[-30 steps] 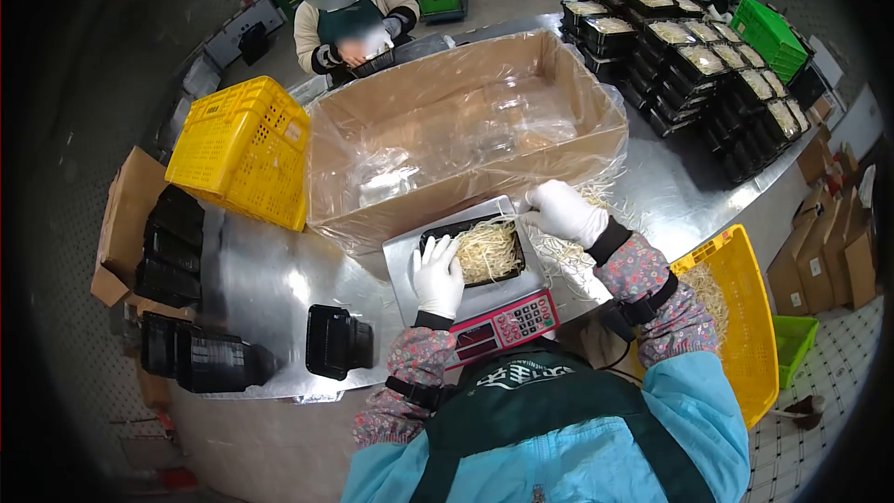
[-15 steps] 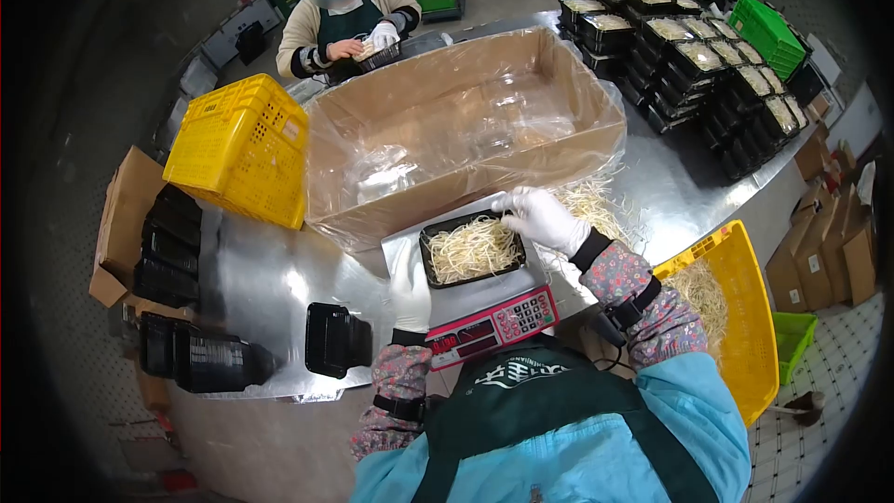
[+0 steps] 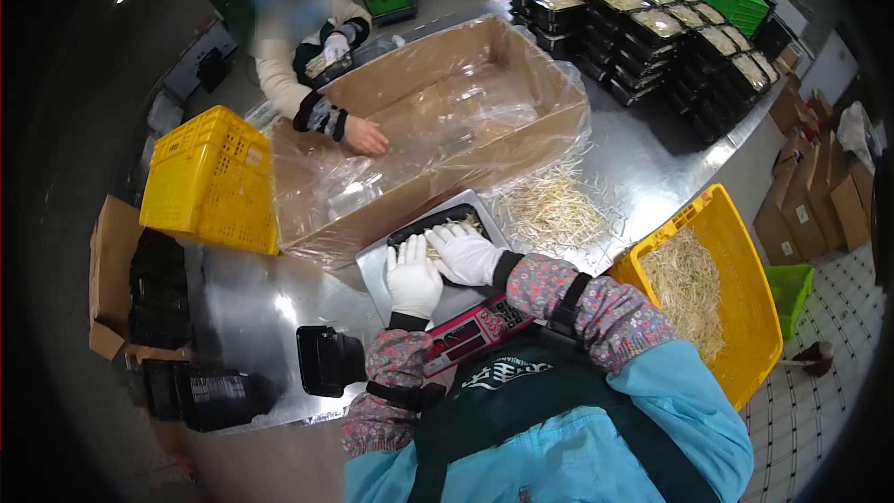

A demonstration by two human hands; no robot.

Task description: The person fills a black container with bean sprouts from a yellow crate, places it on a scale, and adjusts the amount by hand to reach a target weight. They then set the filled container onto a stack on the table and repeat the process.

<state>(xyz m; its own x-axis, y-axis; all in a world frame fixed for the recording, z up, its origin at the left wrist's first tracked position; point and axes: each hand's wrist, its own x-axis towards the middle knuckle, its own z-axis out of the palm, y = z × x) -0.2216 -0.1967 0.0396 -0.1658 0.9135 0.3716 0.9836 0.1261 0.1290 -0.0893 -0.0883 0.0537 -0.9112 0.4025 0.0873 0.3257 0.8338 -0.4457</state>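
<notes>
On the steel table, loose sprouts

Both hands over the tray, and the co-worker reaching into the box

Half a second back I saw my right hand at the far edge of the black tray beside the loose sprouts; it has since slid toward mid-frame and lies across the tray, hiding most of its filling. My left hand, which had dropped beside the scale, is back up on the tray's near side, fingers spread, touching the right. In the upper left, the co-worker's hand has left the small tray at chest height and now presses on the cardboard box liner. My view has swung, showing more of the yellow basket at right.
</notes>
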